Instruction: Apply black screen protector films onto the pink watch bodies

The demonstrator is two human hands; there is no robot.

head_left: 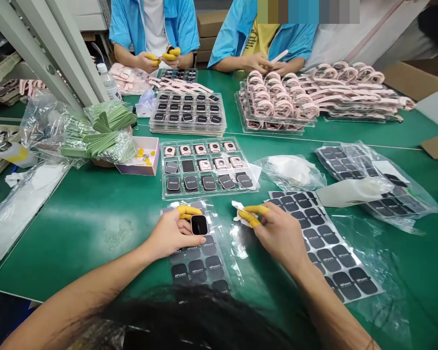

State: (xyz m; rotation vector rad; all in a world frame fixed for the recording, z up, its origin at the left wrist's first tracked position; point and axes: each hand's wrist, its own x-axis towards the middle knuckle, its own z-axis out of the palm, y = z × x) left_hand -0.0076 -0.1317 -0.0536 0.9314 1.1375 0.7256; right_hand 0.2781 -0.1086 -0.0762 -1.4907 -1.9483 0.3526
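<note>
My left hand (pixel 177 231), with yellow covers on some fingers, grips a square watch body (pixel 199 225) by its edges, black screen up. Beneath it lies a sheet of black square stickers (pixel 197 270). My right hand (pixel 273 228), also with yellow finger covers, pinches a crumpled white cloth (pixel 241 214) above the green table. A second sticker sheet (pixel 328 260) is partly under my right hand and forearm. Beyond both hands sits a clear tray (pixel 209 197) of watch bodies, some face down in their slots, others showing black square covers; one slot in the middle row looks dark.
Behind the tray are stacked trays (pixel 188 126), pink straps (pixel 281 97) and two people in blue jackets. Green straps (pixel 102 131) and a small box (pixel 140 167) stand left. A white bottle (pixel 354 192) lies right, beside bagged sticker sheets (pixel 401 204).
</note>
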